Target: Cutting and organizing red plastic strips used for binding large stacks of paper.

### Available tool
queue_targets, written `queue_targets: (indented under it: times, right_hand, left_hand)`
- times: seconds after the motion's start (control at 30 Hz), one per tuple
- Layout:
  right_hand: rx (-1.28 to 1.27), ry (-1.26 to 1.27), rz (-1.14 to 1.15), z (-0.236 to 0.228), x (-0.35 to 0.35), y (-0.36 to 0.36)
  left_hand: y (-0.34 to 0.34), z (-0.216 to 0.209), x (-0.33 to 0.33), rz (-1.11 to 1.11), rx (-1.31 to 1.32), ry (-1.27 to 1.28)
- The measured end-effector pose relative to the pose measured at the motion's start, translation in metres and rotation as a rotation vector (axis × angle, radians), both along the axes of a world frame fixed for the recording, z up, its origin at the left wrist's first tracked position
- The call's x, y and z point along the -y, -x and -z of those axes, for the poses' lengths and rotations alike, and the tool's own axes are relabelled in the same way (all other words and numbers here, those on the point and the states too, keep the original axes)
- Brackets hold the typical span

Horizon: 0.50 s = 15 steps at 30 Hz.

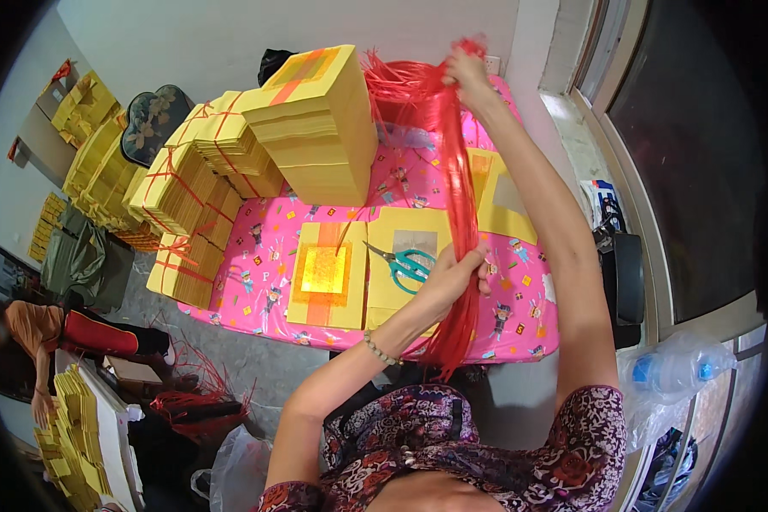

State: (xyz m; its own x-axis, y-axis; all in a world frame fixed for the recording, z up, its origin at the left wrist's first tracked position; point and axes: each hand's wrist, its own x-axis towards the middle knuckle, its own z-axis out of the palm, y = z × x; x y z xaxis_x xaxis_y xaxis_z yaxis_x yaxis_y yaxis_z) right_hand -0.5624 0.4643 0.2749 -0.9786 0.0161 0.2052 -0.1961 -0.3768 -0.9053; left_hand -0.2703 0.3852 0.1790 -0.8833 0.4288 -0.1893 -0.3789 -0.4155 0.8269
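Note:
A long bundle of red plastic strapping strips (459, 179) runs between my two hands over the pink table. High at the far right, my right hand (467, 68) is closed around its upper end. Lower down, my left hand (461, 271) grips the same bundle, and loose ends hang past the table's near edge. Just left of my left hand, teal-handled scissors (408, 266) lie on yellow paper. Beside them rests a yellow paper stack with a gold square (326, 270). More red strips (401, 85) spread behind, at the table's far side.
A tall yellow paper stack (316, 128) stands at the table's back, with red-tied bundles (175, 192) to its left. The patterned pink tabletop (256, 256) ends near my body. Another person (38, 341) bends over yellow stacks at far left. A bagged water bottle (670, 371) is at right.

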Motion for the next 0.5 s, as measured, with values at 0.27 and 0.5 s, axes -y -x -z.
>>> queue_targets:
  times: [0.27,0.5]
  right_hand:
    - [-1.183,-1.306,-1.000,-0.077,0.171,-0.242]
    - [-1.389,-1.418,-1.398,-0.033,0.136,-0.338]
  left_hand:
    - [-0.037,-0.002,-0.004,-0.148,-0.230,-0.112]
    - [-0.071,0.005,-0.012,-0.031,-0.283,-0.014]
